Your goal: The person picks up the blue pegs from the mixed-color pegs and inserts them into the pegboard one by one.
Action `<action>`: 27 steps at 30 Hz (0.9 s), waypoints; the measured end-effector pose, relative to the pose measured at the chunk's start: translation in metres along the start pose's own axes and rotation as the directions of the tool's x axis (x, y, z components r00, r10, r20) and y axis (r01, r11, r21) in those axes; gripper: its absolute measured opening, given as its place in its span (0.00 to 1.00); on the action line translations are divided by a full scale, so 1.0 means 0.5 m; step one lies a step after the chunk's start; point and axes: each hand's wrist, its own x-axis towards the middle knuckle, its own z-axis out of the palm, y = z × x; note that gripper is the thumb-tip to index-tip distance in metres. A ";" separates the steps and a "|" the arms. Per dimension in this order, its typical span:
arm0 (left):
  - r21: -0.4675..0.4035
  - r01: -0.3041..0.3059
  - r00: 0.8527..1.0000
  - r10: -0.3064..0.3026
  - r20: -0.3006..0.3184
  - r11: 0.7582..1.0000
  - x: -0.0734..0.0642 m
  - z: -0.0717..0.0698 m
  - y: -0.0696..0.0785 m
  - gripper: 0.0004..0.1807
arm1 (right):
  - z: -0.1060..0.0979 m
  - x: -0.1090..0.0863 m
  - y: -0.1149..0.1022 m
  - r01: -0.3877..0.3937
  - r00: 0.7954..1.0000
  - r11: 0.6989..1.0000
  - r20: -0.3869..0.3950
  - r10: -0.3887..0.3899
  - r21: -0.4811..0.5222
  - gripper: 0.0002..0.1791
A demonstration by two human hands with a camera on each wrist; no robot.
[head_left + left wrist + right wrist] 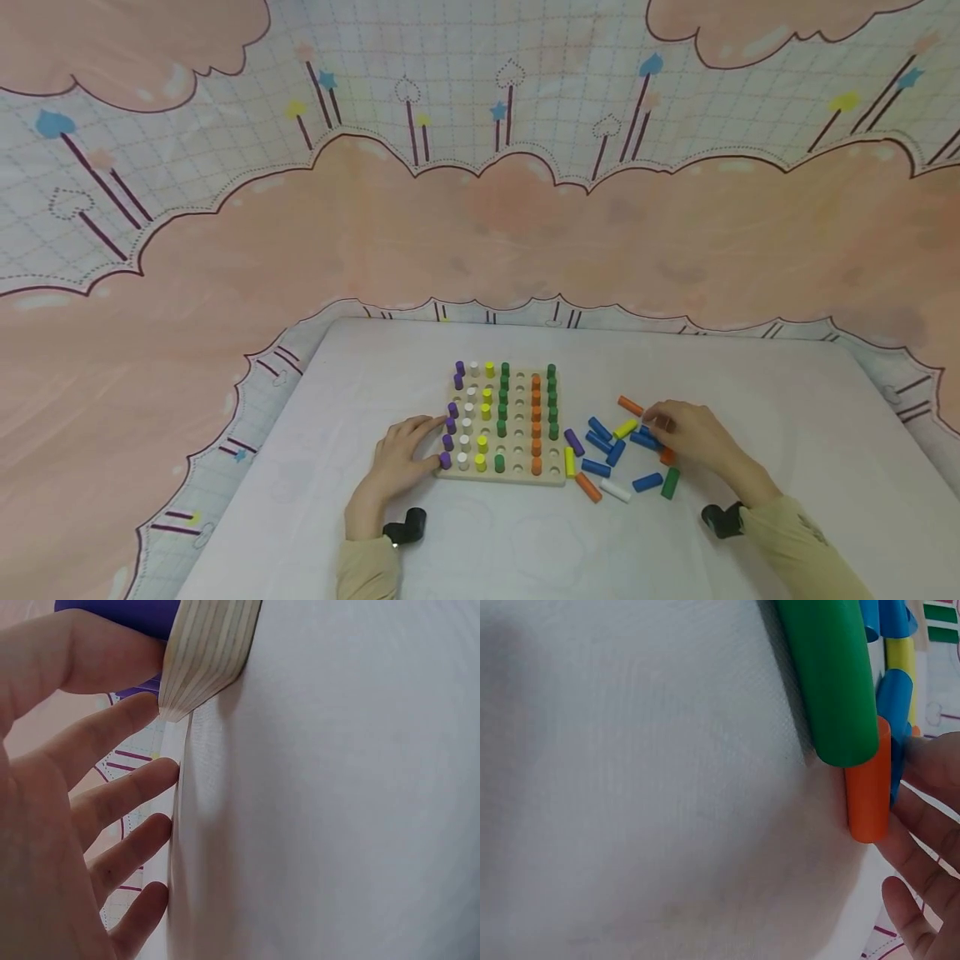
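A light wooden pegboard [517, 477] lies on the table, with rows of purple, white, yellow, green and orange pegs upright in its holes. My left hand [405, 458] rests at the board's left side, its thumb and index fingertip against the edge. In the left wrist view, a purple peg [120, 616] stands beside that thumb, and the other fingers are spread. Over the loose pegs at the right is my right hand [690, 429], its fingertips at a blue peg [894, 697] beside an orange peg [868, 795]. Whether it pinches the blue peg is hidden.
Loose pegs lie scattered right of the board, among them several blue ones, a white peg [616, 490], a green peg [671, 483] and a purple peg [573, 442]. A yellow peg [570, 462] lies by the board's right edge. Patterned cloth [480, 233] hangs behind the white table [525, 542].
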 end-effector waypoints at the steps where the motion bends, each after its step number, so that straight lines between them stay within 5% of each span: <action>1: 0.000 -0.002 1.000 0.002 -0.001 1.000 0.000 0.000 -0.001 0.34 | 0.001 0.001 0.000 0.000 1.000 1.000 0.004 0.000 -0.001 0.11; 17: -0.004 0.001 1.000 -0.001 -0.003 1.000 0.001 0.003 -0.004 0.34 | 0.009 0.011 -0.002 0.070 0.997 0.983 -0.004 -0.072 -0.170 0.10; 27: 0.003 -0.003 1.000 0.003 0.000 1.000 0.000 0.000 -0.004 0.34 | 0.005 0.006 -0.008 0.049 0.999 0.992 -0.007 -0.050 -0.120 0.12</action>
